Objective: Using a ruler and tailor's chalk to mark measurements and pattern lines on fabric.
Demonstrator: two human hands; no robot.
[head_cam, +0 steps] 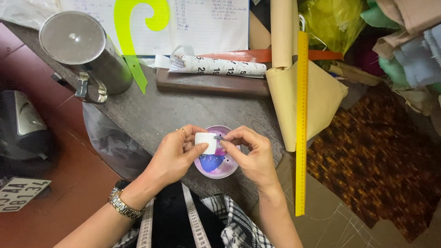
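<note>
Holding: the left hand (pixel 177 154) grips a small white spool (pixel 206 143) between thumb and curled fingers, closed around it.
Pinching: the right hand (pixel 251 154) has thumb and forefinger closed narrowly on something tiny and dark at the spool's right edge; what it is cannot be made out.
Left hand pose: wrist comes up from the lower left, palm turned inward, a ring on one finger, a metal wristwatch (pixel 122 205) on the wrist.
Right hand pose: forearm rises from the bottom edge, fingers bent toward the left, fingertips just beside the spool.
Spool position: between both hands, directly above the round dish (pixel 229 170), near the table's front edge.
Dish: shallow, round, pink and purple, with a blue patch inside; its contents are mostly hidden by the hands.
Table (pixel 156 110): dark grey worn surface, carrying a steel jug (pixel 87 50) at upper left, well apart from the hands.
Beyond the hands: a dark wooden block (pixel 211 85) with a rolled printed paper (pixel 220 66) on it.
To the right: folded brown paper (pixel 317 96) and a long yellow ruler (pixel 301 119) lying upright in view.
Near the body: a white tape measure (pixel 193 220) hangs over dark clothing.
Far edge: a neon yellow curve template (pixel 131 32) on a lined sheet.
</note>
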